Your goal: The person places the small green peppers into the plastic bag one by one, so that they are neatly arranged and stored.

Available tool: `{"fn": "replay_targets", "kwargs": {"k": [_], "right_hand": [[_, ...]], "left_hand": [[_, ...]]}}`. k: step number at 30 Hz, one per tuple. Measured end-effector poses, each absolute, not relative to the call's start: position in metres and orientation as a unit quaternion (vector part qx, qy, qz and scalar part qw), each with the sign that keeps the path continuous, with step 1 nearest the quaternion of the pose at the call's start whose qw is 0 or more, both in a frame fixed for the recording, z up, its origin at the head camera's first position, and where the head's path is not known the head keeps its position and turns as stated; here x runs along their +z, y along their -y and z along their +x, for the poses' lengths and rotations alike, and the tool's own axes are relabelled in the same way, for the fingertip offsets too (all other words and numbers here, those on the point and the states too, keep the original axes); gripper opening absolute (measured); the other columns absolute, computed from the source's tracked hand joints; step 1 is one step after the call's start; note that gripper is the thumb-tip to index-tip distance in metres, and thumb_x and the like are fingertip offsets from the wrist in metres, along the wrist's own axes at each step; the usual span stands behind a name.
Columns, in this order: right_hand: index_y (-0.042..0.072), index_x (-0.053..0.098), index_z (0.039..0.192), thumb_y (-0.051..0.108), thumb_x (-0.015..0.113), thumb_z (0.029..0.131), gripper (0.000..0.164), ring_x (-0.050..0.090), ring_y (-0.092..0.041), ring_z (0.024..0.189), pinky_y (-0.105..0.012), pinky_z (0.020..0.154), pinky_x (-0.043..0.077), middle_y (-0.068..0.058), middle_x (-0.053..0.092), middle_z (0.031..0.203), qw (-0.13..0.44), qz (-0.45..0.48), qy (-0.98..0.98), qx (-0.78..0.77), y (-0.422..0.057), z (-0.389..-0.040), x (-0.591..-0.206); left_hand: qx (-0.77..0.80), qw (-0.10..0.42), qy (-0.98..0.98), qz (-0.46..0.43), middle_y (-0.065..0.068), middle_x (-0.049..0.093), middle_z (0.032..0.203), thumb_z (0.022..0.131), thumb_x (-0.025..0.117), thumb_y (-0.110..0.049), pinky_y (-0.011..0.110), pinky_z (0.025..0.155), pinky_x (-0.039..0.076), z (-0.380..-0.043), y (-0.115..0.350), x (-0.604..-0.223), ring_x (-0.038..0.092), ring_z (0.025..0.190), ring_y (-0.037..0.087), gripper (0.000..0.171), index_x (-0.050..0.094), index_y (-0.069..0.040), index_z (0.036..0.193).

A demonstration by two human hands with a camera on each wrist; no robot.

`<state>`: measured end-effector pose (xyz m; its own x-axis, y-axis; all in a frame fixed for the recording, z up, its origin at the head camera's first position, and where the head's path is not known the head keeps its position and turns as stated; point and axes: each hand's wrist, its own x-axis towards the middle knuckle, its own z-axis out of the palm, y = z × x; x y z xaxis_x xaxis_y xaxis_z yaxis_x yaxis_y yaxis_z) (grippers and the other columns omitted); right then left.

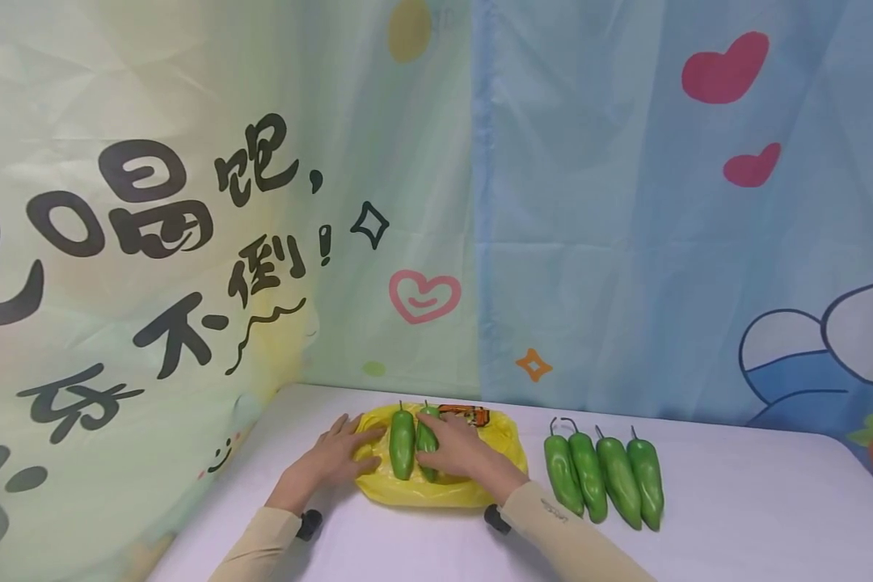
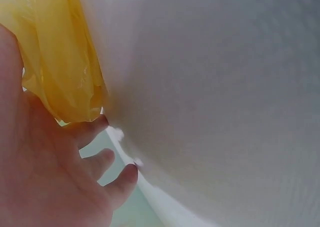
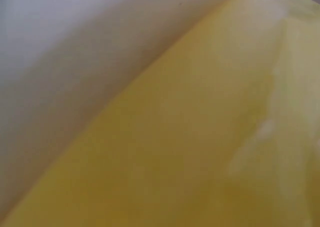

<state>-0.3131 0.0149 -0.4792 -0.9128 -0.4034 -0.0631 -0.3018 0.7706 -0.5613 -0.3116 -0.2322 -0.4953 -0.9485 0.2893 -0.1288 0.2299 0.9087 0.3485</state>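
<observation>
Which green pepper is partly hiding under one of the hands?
The right pepper of the two on the yellow bag: the right hand covers part of it. No hand covers its neighbour or the four peppers on the table.

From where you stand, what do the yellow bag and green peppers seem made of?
The yellow bag looks like thin, glossy plastic film: it crinkles and shines. The green peppers look smooth and shiny, with highlights along their sides; whether real or plastic, I can't tell.

Head cam looks fwd/down over table [image 1: 757, 501]; L/R wrist cams v. close, sharing yellow bag [image 1: 436, 495].
</observation>
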Motion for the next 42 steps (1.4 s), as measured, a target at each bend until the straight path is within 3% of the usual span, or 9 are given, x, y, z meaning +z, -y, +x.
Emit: {"fn": "replay_targets", "kwargs": {"k": [24,34,42], "right_hand": [[0.024,0.041,0.155,0.043,0.067,0.094,0.069,0.032,-0.046,0.146,-0.067,0.116,0.030,-0.026,0.036,0.157,0.106,-0.185,-0.938,-0.272,-0.014,-0.311,-0.475],[0.021,0.041,0.154,0.041,0.067,0.095,0.068,0.035,-0.045,0.144,-0.066,0.112,0.036,-0.024,0.038,0.155,0.087,-0.217,-0.936,-0.264,-0.021,-0.303,-0.466],[0.021,0.043,0.153,0.038,0.067,0.095,0.065,0.031,-0.047,0.146,-0.070,0.112,0.032,-0.023,0.036,0.157,0.078,-0.237,-0.927,-0.279,-0.034,-0.295,-0.457]], "left_hand": [[0.165,0.092,-0.973,0.133,0.017,0.029,0.165,0.096,0.061,-0.044,0.071,0.119,0.017,-0.313,0.232,-0.495,0.014,0.153,0.047,0.057,0.050,-0.028,0.149],[0.175,0.089,-0.972,0.131,0.016,0.029,0.165,0.096,0.061,-0.044,0.071,0.119,0.017,-0.313,0.231,-0.497,0.014,0.154,0.046,0.055,0.051,-0.029,0.148],[0.174,0.086,-0.972,0.133,0.016,0.029,0.165,0.096,0.061,-0.044,0.071,0.119,0.017,-0.313,0.232,-0.497,0.014,0.154,0.046,0.055,0.052,-0.028,0.148]]}}
